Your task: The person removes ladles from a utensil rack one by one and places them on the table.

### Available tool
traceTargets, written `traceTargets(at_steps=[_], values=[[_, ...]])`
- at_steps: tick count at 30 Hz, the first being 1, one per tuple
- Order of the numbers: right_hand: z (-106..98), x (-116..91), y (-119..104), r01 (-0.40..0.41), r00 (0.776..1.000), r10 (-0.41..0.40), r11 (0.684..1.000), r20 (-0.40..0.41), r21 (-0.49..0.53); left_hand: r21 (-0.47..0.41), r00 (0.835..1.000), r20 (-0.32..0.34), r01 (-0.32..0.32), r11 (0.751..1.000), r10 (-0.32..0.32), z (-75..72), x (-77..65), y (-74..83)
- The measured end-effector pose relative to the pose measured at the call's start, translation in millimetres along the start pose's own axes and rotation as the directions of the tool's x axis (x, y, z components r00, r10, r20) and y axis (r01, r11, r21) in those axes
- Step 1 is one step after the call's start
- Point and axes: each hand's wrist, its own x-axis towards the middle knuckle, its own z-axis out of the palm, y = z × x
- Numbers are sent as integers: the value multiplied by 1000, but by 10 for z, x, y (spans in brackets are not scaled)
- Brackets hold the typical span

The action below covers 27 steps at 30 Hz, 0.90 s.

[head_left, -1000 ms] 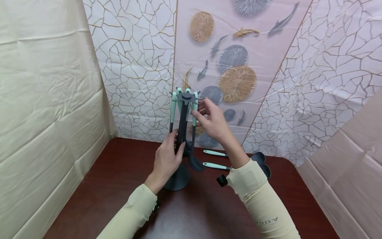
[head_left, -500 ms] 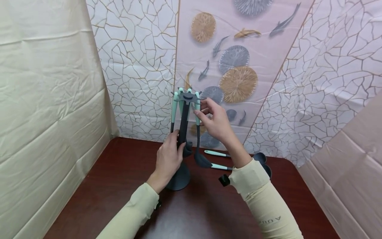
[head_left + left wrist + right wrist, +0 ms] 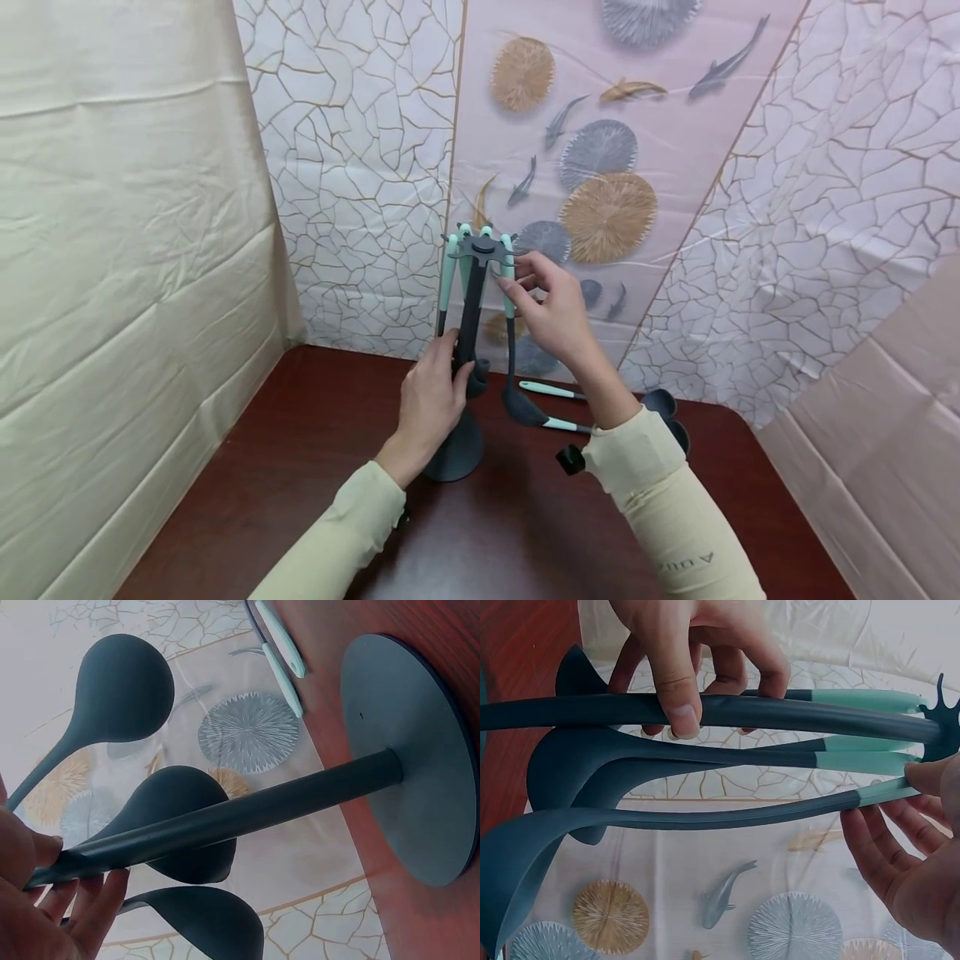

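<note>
A dark utensil stand with a round base [image 3: 455,454] stands on the table, its hook ring [image 3: 482,247] at the top. My left hand [image 3: 431,396] grips the stand's pole [image 3: 300,799] about midway up, thumb on one side and fingers on the other. Several dark utensils with mint handles hang from the ring, among them one with a rounded head [image 3: 187,825] behind the pole. On the right side, my right hand [image 3: 553,308] pinches the mint handle of a ladle [image 3: 521,407] just below the ring. In the right wrist view the right fingers [image 3: 866,844] touch that handle's lower end.
Two more utensils lie on the dark red table [image 3: 315,467] to the right, with mint handles [image 3: 547,388] and dark bowls [image 3: 660,404] partly behind my right forearm. Patterned cloth [image 3: 360,167] hangs behind the table, and plain cloth covers both sides.
The ladle has swung slightly right, away from the pole, and its bowl now overlaps a handle lying on the table. Both hands keep their grips while the head view shifts a little.
</note>
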Motion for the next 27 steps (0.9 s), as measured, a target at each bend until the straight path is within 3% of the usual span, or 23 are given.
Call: traceTargets(at_steps=[11,27], values=[[17,9,7,-10,1000,10,1000,-19,18,-19,1000,12,24,1000,-24,-6,-2,-6],[39,27,26,7,999,-4,999,-48,47,0,1000,-27,-7,1000,7,-19,-10,-23]])
